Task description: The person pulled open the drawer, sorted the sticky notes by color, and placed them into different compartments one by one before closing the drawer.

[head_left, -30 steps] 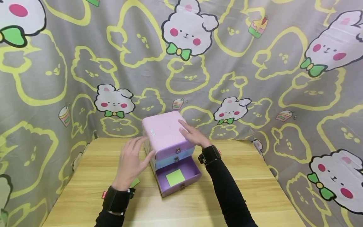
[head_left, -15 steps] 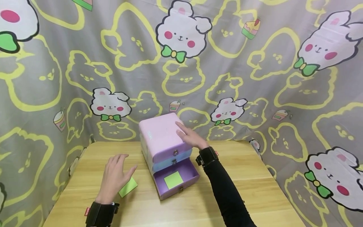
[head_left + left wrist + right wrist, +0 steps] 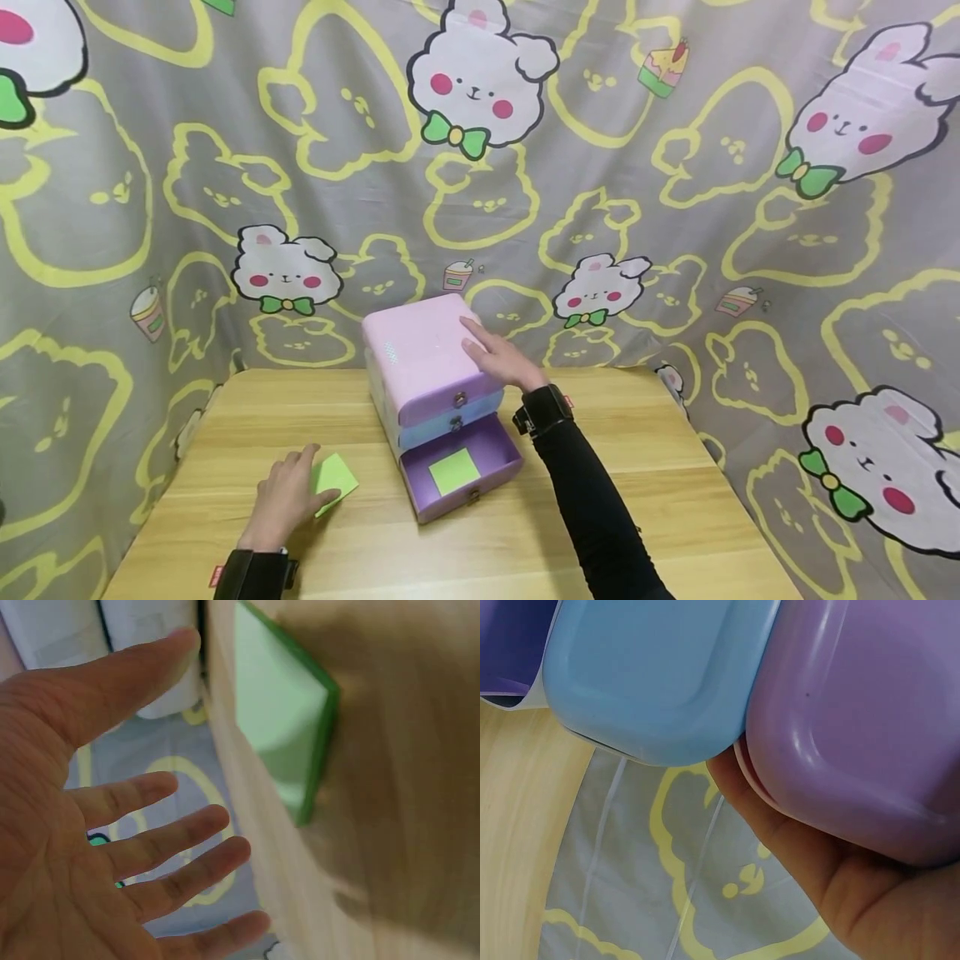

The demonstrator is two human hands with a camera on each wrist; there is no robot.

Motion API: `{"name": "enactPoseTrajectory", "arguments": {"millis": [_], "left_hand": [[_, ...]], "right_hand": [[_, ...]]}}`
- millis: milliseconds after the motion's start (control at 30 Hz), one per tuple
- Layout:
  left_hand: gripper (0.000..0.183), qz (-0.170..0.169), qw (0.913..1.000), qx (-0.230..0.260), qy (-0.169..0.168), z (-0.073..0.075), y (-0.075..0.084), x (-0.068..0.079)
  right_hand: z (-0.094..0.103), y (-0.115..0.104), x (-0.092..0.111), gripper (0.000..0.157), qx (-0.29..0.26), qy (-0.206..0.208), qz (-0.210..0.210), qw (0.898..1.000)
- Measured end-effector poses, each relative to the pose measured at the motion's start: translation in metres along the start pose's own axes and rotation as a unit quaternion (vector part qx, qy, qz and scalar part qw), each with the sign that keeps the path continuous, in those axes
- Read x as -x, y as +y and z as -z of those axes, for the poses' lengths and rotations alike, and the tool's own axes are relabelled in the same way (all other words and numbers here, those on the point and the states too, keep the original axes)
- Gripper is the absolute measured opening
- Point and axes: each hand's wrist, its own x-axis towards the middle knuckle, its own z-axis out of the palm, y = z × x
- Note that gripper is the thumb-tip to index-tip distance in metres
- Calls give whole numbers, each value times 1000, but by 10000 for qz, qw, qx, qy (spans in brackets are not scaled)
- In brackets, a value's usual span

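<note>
A small drawer cabinet with a pink top stands mid-table. Its bottom purple drawer is pulled out, and a green sticky note pad lies in it. My right hand rests on the cabinet's top right edge; in the right wrist view it lies against the pinkish-purple drawer front, next to the blue drawer front. To the left, my left hand is beside another green sticky note pad on the table. The left wrist view shows spread fingers apart from that pad.
The wooden table reaches to a grey curtain with cartoon rabbits, which hangs at the back and both sides. Small metal clasps sit on the drawer fronts.
My left hand has moved from the cabinet's left side down and left to the green pad on the table. My right hand stays on the cabinet. The view has shifted slightly.
</note>
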Motion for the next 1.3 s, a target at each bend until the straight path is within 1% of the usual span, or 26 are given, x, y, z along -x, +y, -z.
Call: {"name": "enactPoseTrajectory", "arguments": {"millis": [100, 200, 333, 467, 700, 867, 1000, 1133, 1300], "left_hand": [[88, 78, 9999, 20, -100, -3, -4, 1], [89, 98, 9998, 65, -188, -5, -6, 2], [90, 154, 9995, 110, -233, -10, -7, 0], [90, 262, 9993, 127, -249, -15, -9, 0], [93, 477, 9979, 273, -330, -15, -14, 0], [86, 492, 9977, 358, -299, -16, -14, -1], [89, 458, 9971, 556, -250, -16, -16, -2], [91, 464, 9948, 853, -301, -16, -17, 1], [92, 525, 9924, 1068, -308, -20, -14, 6]], "right_hand": [[-1, -1, -1, 58, -18, -2, -8, 10000], [-1, -1, -2, 57, 86, 18, -13, 10000], [-1, 0, -4, 57, 213, 40, -46, 9998], [0, -1, -4, 57, 193, 22, -28, 9998], [-2, 0, -6, 59, 156, -55, 49, 9999], [0, -1, -4, 58, 171, -29, -50, 9998], [3, -2, -4, 57, 141, 75, -30, 9999], [3, -1, -5, 58, 127, 99, 29, 9999], [1, 3, -3, 59, 112, 52, -90, 9999]]}}
